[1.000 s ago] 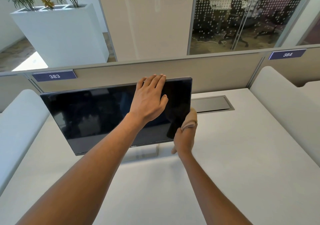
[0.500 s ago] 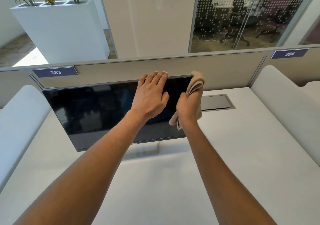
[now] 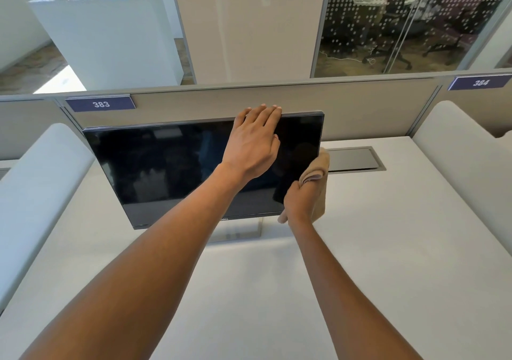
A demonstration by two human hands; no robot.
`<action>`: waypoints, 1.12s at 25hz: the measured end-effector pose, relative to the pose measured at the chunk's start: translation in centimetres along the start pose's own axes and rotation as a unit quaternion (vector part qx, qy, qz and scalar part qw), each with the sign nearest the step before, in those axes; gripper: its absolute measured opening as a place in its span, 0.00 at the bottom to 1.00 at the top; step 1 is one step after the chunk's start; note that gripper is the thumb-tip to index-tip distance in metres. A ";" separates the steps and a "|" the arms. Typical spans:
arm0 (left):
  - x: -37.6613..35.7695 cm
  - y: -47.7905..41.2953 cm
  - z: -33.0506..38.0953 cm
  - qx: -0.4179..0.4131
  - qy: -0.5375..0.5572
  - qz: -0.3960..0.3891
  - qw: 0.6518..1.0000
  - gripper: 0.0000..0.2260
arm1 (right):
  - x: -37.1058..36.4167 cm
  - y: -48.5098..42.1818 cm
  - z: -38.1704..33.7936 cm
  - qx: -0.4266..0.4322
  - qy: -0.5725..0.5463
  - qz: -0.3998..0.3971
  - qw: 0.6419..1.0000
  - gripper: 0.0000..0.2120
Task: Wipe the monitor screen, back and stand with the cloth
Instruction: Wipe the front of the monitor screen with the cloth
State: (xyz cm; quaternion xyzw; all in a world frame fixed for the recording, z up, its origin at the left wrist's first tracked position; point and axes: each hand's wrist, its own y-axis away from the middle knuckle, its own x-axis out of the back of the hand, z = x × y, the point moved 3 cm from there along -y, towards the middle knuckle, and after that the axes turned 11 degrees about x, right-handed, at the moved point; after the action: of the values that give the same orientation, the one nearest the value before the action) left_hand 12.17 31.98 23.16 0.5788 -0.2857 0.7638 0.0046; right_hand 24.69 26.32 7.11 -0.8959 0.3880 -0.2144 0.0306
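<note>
R hand (image 3: 299, 203), gripping cloth (image 3: 318, 166), now lower along monitor (image 3: 166, 166) edge, prob. behind it; L hand (image 3: 252, 143) flat atop.

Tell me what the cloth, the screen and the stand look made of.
Cloth: soft tan fabric, probably microfibre; it bunches into folds in the right hand. Screen: glossy black glass or plastic; it shows faint reflections. Stand: pale grey with a dull sheen, likely brushed metal or painted plastic.
</note>
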 end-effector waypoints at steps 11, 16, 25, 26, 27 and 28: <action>0.8 0.2 0.0 0.000 0.006 -0.038 0.999 0.25 | 3.7 -1.1 -6.1 -0.065 -0.106 0.006 0.992 0.18; 1.6 0.0 -0.5 -0.021 -0.002 -0.063 0.998 0.26 | 3.9 -5.4 -10.8 0.097 -0.082 0.042 0.991 0.28; 4.7 1.4 -8.6 0.024 -0.027 -0.065 0.997 0.25 | 1.9 -0.1 -3.6 0.030 0.097 0.041 0.994 0.29; 5.3 1.7 -10.4 0.039 -0.027 -0.059 0.997 0.24 | 1.7 0.9 -2.6 0.026 0.116 0.046 0.992 0.32; 5.9 2.0 -12.2 0.051 -0.026 -0.054 0.997 0.24 | 1.4 1.8 -1.9 0.018 0.124 0.054 0.991 0.35; 6.4 2.3 -13.6 0.057 -0.027 -0.050 0.997 0.23 | 0.9 2.7 -1.2 0.006 0.135 0.063 0.989 0.36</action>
State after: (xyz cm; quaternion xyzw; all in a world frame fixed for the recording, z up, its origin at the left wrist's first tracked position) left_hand -2.67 33.97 25.56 0.6117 -0.2123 0.7621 0.0023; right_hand 22.90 23.96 7.89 -0.8321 0.4431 -0.3335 -0.0036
